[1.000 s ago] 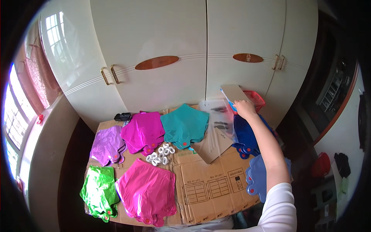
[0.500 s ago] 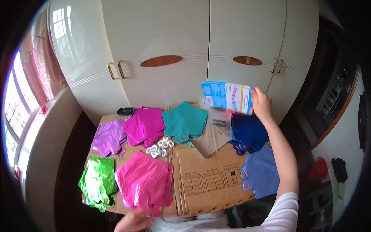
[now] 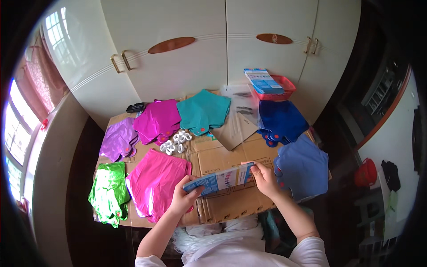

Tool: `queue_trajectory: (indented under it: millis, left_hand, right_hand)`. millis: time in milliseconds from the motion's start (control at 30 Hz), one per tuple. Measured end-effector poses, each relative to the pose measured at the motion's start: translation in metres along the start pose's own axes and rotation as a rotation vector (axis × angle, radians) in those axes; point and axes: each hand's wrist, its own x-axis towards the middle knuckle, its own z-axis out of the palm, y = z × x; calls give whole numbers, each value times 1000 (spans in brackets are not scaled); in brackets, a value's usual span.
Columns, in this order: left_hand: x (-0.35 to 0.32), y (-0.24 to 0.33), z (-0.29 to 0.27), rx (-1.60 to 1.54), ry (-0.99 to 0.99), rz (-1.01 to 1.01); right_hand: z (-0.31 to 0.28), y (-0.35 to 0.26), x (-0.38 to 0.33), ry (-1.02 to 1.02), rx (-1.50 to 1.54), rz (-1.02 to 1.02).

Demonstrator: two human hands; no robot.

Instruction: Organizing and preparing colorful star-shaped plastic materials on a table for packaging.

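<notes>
Crosswise, blue-and-white packet (image 3: pixel 225 179): left fingers (image 3: pixel 194 192) clamped on its left end, right fingers (image 3: pixel 257 171) on right end.

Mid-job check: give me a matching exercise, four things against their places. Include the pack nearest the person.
1. Green foil
2. Nearest pack
3. Red basket
4. White rings

A. Just beyond the pink foil
B. Beyond the navy foil
C. Left of the pink foil
D. Between left hand and right hand

Pairs: 1-C, 2-D, 3-B, 4-A
</notes>
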Motion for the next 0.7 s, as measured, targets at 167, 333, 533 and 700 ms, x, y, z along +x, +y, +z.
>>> queue_trajectory:
  millis: [167,333,533,700]
  left_hand:
    - [3,-24,1,177,-14,102]
    - [-4,-30,3,73,34,24]
    - [-13,-19,12,14,11,-20]
    - [-19,-20,14,-106,30,-121]
  right_hand:
    - [7,19,-27,161,-65,34]
    - [18,4,-37,198,-172,-44]
    - [12,0,-45,165,-1,202]
    - [9,-3,-54,203,54,117]
